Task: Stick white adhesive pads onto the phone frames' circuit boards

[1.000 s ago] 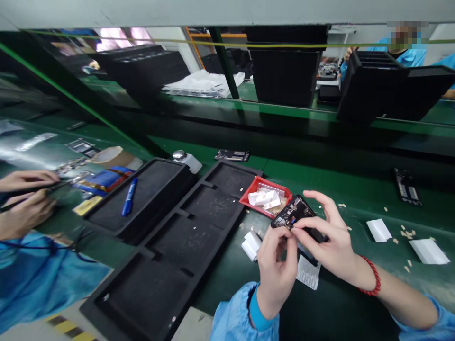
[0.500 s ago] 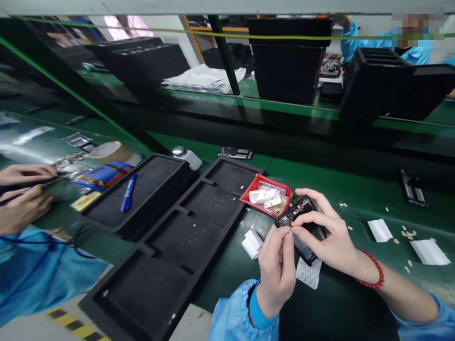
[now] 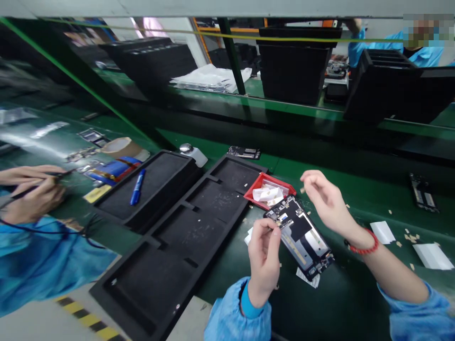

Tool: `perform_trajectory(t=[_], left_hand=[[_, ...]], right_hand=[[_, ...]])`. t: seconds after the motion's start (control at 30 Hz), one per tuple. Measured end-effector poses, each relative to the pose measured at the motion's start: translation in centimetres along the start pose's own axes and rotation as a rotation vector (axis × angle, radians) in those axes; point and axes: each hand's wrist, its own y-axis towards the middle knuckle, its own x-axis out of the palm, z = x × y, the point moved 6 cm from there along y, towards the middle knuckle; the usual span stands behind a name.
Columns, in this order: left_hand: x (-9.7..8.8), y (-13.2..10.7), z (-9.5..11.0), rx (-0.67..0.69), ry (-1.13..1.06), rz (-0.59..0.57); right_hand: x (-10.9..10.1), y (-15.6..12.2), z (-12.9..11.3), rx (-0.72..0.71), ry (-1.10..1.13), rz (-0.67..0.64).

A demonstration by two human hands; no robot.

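Observation:
An opened phone body with bare circuit boards and a silvery middle lies tilted before me, its upper end by the red bin. At its upper left edge, the thumb and fingers of my left hand are pinched together on it. My right hand is off the phone, up and to its right. Between its fingertips is a small beige tab. White slips and beige bits fill the bin. A printed white label shows partly from under the phone's lower end.
Left of me lies a long black compartment tray, then another black tray with a blue marker on it. A co-worker's hands are at far left. Phone boards, white papers and beige scraps lie on the right.
My right hand has let go of the phone and moved up and right with a beige tab. The phone has turned flatter, its inside now facing me. The view has shifted slightly.

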Motion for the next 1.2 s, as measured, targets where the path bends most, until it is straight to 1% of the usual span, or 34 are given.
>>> perform_trajectory(t=[0.07, 0.17, 0.23, 0.27, 0.33, 0.37, 0.43, 0.53, 0.6, 0.67, 0.73, 0.77, 0.8, 0.87, 0.97, 1.07, 1.2], left_hand=[[-0.6, -0.2, -0.5, -0.028, -0.013, 0.059], [-1.7, -0.5, -1.1, -0.083, -0.088, 0.166], [-2.6, -0.7, -1.3, -0.100, -0.102, 0.248], [-3.0, -0.7, -1.3, -0.097, -0.091, 0.280], [-3.5, -0.5, -1.2, -0.081, -0.059, 0.305], [-3.4, -0.4, -1.1, -0.079, -0.054, 0.299], [-3.0, -0.2, -0.7, -0.082, -0.055, 0.261], [-1.8, 0.0, 0.3, -0.081, -0.052, 0.215], [-1.1, 0.0, 1.1, -0.071, -0.051, 0.192], [-0.4, 0.0, 1.9, -0.054, -0.040, 0.166], [0.1, -0.1, 2.5, -0.023, -0.019, 0.144], [0.2, -0.1, 2.8, -0.006, -0.005, 0.134], [0.4, -0.2, 3.1, 0.011, 0.008, 0.126], [0.7, -0.4, 3.6, 0.040, 0.029, 0.112], [0.9, -0.7, 4.2, 0.076, 0.035, 0.096], [0.9, -0.9, 4.6, 0.084, 0.036, 0.082], [0.8, -1.1, 4.9, 0.079, 0.066, 0.090]], right_hand=[[1.8, 2.5, 1.7, -0.009, -0.045, -0.097], [5.9, 4.8, 3.5, -0.069, -0.110, -0.271], [8.1, 5.0, 4.1, -0.100, -0.153, -0.353], [8.8, 4.9, 4.2, -0.111, -0.169, -0.379], [9.1, 4.3, 4.4, -0.129, -0.184, -0.406], [8.8, 4.0, 4.4, -0.134, -0.186, -0.409], [7.2, 3.4, 4.4, -0.135, -0.184, -0.391], [3.6, 2.6, 3.7, -0.131, -0.172, -0.305], [0.9, 1.8, 2.3, -0.143, -0.153, -0.190], [-1.6, 0.5, 0.2, -0.152, -0.122, -0.010], [-3.5, -1.3, -2.0, -0.148, -0.087, 0.175], [-3.9, -2.2, -3.0, -0.139, -0.076, 0.232], [-4.0, -3.1, -3.8, -0.121, -0.066, 0.253], [-3.5, -4.5, -4.9, -0.073, -0.035, 0.230], [-2.4, -5.6, -5.3, -0.005, 0.044, 0.191], [-2.1, -5.9, -5.1, 0.015, 0.098, 0.212], [-2.0, -5.7, -5.2, 0.008, 0.106, 0.233]])
